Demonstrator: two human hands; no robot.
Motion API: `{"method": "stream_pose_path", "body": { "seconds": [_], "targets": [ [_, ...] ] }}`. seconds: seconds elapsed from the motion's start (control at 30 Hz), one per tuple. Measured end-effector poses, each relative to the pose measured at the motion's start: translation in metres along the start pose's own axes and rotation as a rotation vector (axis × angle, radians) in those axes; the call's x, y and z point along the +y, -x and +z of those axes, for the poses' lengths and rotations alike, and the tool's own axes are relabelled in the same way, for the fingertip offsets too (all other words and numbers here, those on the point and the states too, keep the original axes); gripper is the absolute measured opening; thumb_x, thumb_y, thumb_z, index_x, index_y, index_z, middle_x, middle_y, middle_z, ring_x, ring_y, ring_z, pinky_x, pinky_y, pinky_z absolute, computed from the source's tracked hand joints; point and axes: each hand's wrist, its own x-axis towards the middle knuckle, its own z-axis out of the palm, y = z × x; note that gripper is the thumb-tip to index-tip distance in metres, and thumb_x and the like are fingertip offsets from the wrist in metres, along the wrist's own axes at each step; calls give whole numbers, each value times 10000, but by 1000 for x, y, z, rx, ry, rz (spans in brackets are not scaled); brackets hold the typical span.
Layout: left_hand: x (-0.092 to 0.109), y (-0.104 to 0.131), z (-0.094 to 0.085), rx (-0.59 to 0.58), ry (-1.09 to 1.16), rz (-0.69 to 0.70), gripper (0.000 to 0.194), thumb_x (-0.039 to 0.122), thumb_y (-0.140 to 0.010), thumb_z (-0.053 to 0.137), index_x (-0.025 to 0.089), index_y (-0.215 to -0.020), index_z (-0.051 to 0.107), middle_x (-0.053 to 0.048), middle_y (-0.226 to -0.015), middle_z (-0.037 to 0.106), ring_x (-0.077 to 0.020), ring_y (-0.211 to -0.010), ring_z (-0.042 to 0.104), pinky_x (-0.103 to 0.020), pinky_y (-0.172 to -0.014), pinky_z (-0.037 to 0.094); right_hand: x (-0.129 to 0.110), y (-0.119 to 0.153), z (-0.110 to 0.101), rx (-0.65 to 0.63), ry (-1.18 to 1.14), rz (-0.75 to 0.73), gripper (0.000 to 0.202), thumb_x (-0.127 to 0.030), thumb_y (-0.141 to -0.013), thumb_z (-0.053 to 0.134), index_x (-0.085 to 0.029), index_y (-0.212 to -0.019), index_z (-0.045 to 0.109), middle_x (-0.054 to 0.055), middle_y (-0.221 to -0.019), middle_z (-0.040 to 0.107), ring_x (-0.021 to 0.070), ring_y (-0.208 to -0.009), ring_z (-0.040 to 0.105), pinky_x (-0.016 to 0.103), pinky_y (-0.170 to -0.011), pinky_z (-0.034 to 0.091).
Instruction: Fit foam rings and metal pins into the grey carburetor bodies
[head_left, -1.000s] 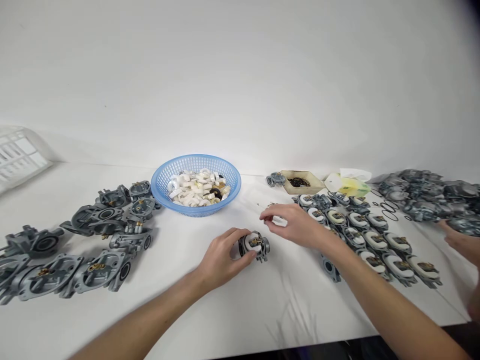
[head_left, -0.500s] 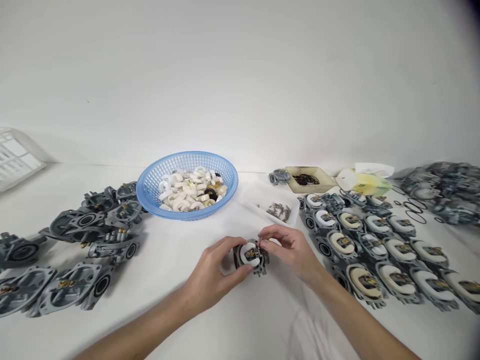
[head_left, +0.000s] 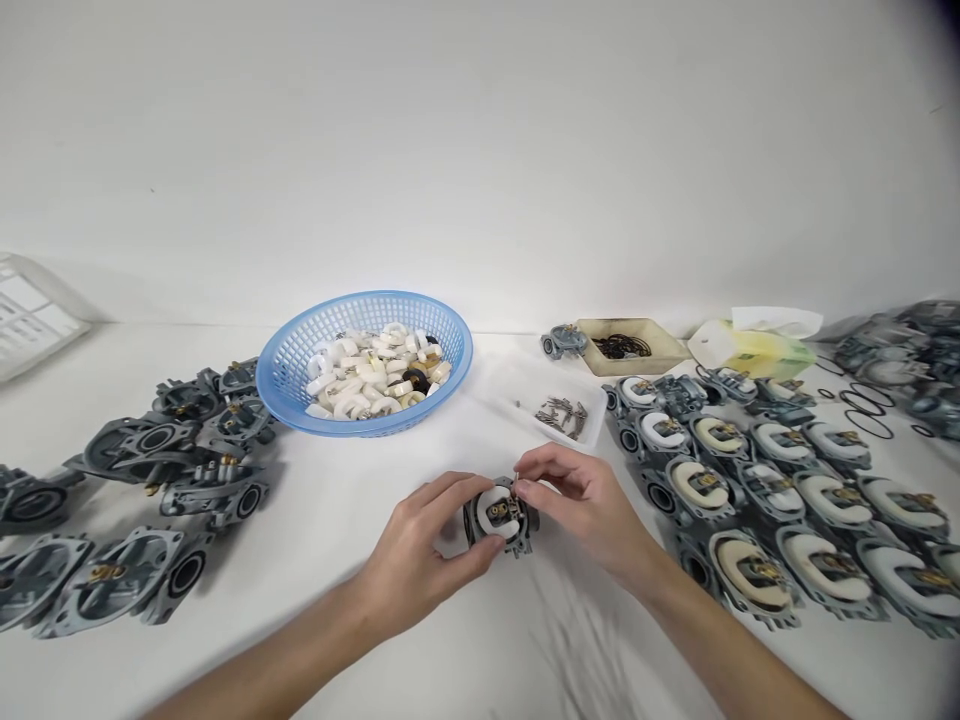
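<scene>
Left hand (head_left: 420,550) cups the small grey cast-metal carburettor body with a white horseshoe float (head_left: 500,514) from its near-left side, pressing it on the white tabletop (head_left: 360,620), apparently to steady it while the right hand (head_left: 581,500) pinches at its top edge; whether those fingertips hold a pin cannot be told. Float side faces up, brass showing at centre. Beyond the grip sits a clear tray of small metal pins (head_left: 561,415); beyond-left, a blue plastic mesh basket of white floats (head_left: 365,362).

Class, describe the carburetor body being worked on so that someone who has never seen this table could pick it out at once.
Start at the blue basket of white parts at the back of the white table. Straight in front of it, nearer the viewer, lies the carburetor body between the left hand and right hand. Unlike the rows at either side, it lies alone and is held.
</scene>
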Motion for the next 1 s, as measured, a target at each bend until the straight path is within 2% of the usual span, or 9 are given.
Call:
{"method": "stream_pose_path", "body": {
  "seconds": [0.37, 0.63, 0.83, 1.0],
  "targets": [
    [1, -2, -3, -14, 44, -41, 346, 264, -891, 692, 244, -1231, 628, -56, -1153, 705, -210, -1015, 681, -305, -874, 563, 2, -3, -1, -21, -23, 4, 197, -376, -836, 736, -205, -928, 705, 27, -851, 737, 179, -811, 672, 292, -759, 503],
    [1, -4, -3, 11, -24, 39, 356, 258, -902, 676, 227, -1255, 645, -93, -1210, 680, -242, -1087, 670, -333, -926, 574, 3, -5, 0, -21, -36, -19, 194, -379, -832, 722, -202, -909, 708, 22, -845, 690, 176, -800, 629, 293, -727, 488],
    [-1, -3, 0, -1, -64, 72, 376, 252, -902, 673, 236, -1276, 639, -91, -1221, 676, -242, -1094, 667, -333, -940, 575, 5, -6, 0, -70, -36, 24, 198, -394, -846, 699, -208, -917, 705, -2, -745, 635, 148, -683, 538, 278, -629, 415],
    [-3, -3, 1, -9, -49, 62, 379, 252, -896, 688, 233, -1272, 642, -88, -1213, 674, -235, -1082, 667, -325, -934, 570, 5, -8, -1, -91, -67, 42, 204, -394, -843, 688, -200, -897, 717, 23, -834, 677, 164, -737, 569, 285, -651, 427]
  ]
}}
